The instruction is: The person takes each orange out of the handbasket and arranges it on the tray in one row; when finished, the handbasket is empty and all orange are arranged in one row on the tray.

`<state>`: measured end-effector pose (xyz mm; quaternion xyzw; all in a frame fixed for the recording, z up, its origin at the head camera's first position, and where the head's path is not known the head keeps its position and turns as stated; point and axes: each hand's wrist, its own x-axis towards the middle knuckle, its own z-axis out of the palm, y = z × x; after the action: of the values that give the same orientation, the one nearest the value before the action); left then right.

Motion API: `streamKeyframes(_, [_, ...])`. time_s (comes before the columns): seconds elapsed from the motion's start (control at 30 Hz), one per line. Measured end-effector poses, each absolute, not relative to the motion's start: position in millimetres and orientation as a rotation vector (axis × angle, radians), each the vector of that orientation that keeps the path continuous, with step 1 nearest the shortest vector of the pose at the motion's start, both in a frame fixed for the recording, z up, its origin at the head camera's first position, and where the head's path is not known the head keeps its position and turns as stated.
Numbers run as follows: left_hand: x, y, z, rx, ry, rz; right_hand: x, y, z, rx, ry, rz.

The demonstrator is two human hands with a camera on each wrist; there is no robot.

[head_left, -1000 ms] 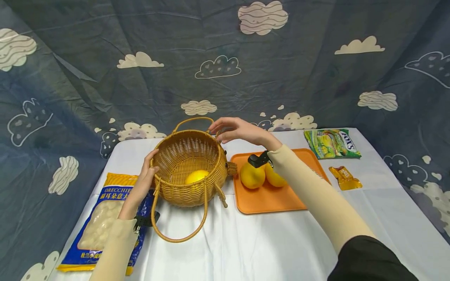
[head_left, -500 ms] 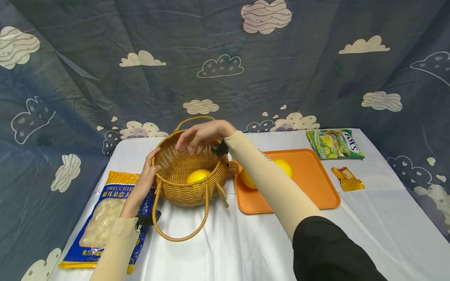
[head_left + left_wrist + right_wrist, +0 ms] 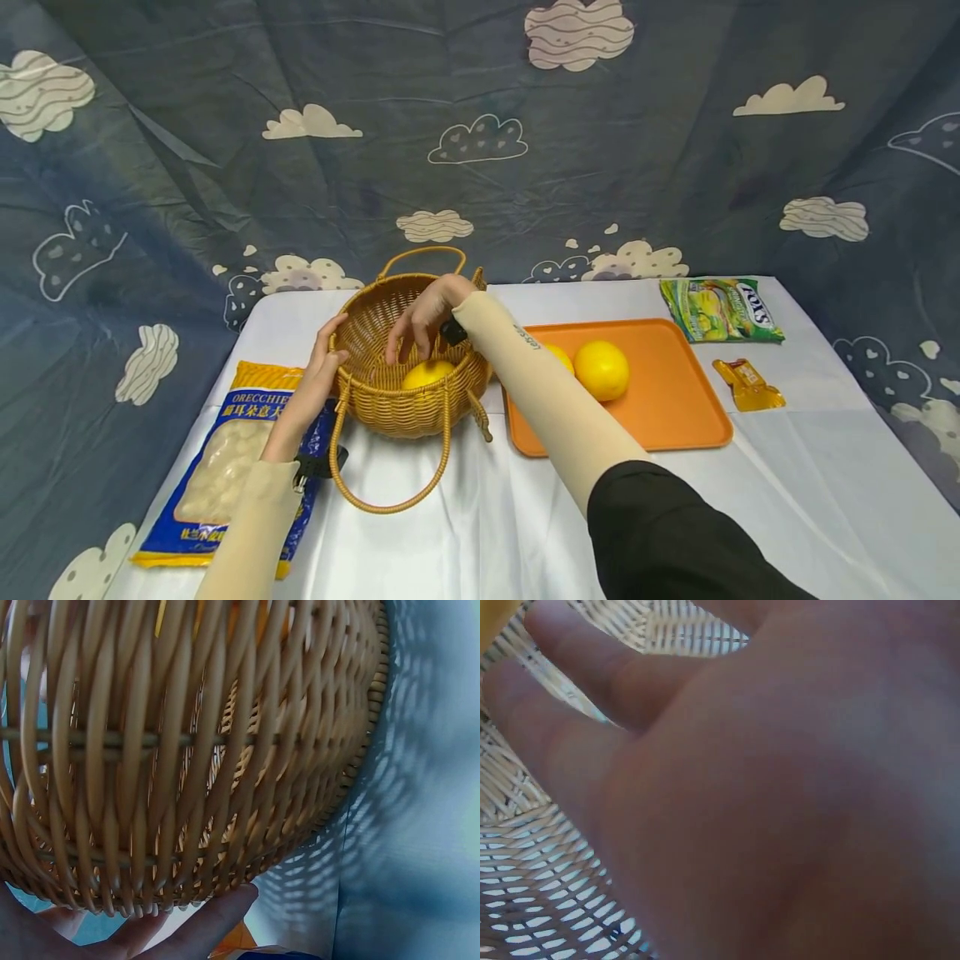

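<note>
A woven wicker basket (image 3: 397,414) stands on the white cloth, one handle folded down in front and the other standing at the back. My left hand (image 3: 309,385) grips its left rim; in the left wrist view the fingers of that hand (image 3: 199,926) lie along the wicker wall (image 3: 187,772). Inside the basket sits a round yellow fruit (image 3: 427,374). My right hand (image 3: 431,310) reaches down into the basket just above this fruit, fingers loosely bent and apart. In the right wrist view the hand (image 3: 742,787) holds nothing visible, with a yellow edge (image 3: 491,619) at the corner.
To the right lies an orange tray (image 3: 667,421) bearing a yellow fruit (image 3: 602,371) and a second one partly behind my right forearm. Beyond it are a green FOX'S candy bag (image 3: 720,311) and a small orange packet (image 3: 748,385). A blue-and-yellow orecchiette bag (image 3: 225,471) lies left.
My right hand has moved left from the basket's right rim and then down into the basket. My left hand has stayed on the left rim.
</note>
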<state>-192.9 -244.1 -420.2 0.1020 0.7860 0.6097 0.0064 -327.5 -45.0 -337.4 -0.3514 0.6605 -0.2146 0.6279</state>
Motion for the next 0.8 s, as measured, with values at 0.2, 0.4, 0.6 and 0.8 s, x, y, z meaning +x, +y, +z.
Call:
streamKeyframes(0.2, [-190, -242, -416, 0.342, 2.465, 1.906, -321, -50, -349, -0.776, 1.539, -0.424])
streamKeyframes(0.4, [-192, -243, -421, 0.356, 2.487, 1.906, -317, -51, -355, -0.746, 1.590, -0.354])
streamKeyframes(0.6, [-192, -244, -420, 0.350, 2.494, 1.907, -320, -49, -356, -0.758, 1.675, -0.370])
streamKeyframes(0.8, [-192, -244, -420, 0.336, 2.498, 1.903, -321, -48, -358, -0.785, 1.659, -0.366])
